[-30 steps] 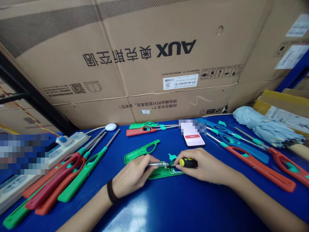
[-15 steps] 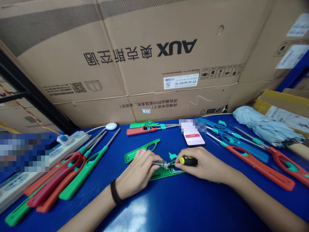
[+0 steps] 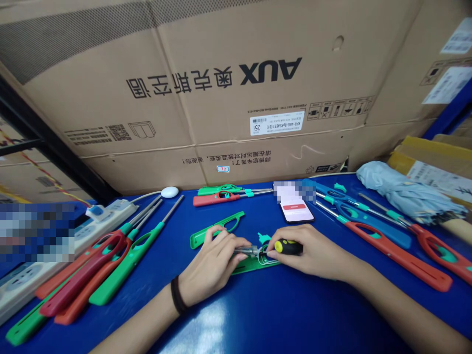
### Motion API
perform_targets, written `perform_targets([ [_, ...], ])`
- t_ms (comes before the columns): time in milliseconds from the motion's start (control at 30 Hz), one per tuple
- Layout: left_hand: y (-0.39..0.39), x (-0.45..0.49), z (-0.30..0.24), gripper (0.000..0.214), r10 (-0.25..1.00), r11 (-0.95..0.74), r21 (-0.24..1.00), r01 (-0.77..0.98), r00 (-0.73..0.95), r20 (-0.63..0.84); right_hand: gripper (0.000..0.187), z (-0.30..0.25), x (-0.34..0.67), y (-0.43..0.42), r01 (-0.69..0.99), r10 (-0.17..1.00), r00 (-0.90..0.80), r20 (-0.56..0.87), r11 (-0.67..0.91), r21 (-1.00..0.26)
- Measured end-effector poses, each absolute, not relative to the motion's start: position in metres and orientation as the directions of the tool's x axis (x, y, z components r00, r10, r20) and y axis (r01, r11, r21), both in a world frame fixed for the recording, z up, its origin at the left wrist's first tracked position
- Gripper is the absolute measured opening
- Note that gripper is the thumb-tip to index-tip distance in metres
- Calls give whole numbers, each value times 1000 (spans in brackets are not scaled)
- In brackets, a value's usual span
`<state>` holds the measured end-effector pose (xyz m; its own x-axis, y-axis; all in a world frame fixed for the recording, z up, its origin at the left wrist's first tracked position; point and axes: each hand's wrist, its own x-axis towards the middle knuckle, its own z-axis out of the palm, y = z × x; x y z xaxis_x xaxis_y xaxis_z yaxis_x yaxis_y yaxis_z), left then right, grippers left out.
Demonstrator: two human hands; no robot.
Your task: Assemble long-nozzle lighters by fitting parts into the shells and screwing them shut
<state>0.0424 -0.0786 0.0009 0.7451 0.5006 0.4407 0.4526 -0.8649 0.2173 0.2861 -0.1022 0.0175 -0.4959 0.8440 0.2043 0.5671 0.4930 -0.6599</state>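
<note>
Since the earliest frame, the bare left hand [image 3: 214, 265] has shifted slightly rightward with its clear, slim cylinder [image 3: 248, 250], and its other fingers now fan out more. Thumb and forefinger pinch the cylinder, leaving no gap. Opposite, the bare right hand [image 3: 313, 253] closes its fingertips around a black-and-yellow-handled screwdriver [image 3: 289, 247], whose tip points at the cylinder's right end; whether they touch, I cannot tell. Beneath both sets of fingertips lies an open green plastic half-shell [image 3: 254, 266]. Just beyond the left fingers rests a matching green plastic half-shell with an oval opening [image 3: 206, 236]; farther beyond the right fingers, a lit smartphone [image 3: 297, 215].
</note>
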Motion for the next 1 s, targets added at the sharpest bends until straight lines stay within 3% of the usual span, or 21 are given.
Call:
perform_targets([
  [1000,-83,45,-5,15,472,-879,203,431,730,494,5,16,285,-105,582,829,-521,202,519,-626],
])
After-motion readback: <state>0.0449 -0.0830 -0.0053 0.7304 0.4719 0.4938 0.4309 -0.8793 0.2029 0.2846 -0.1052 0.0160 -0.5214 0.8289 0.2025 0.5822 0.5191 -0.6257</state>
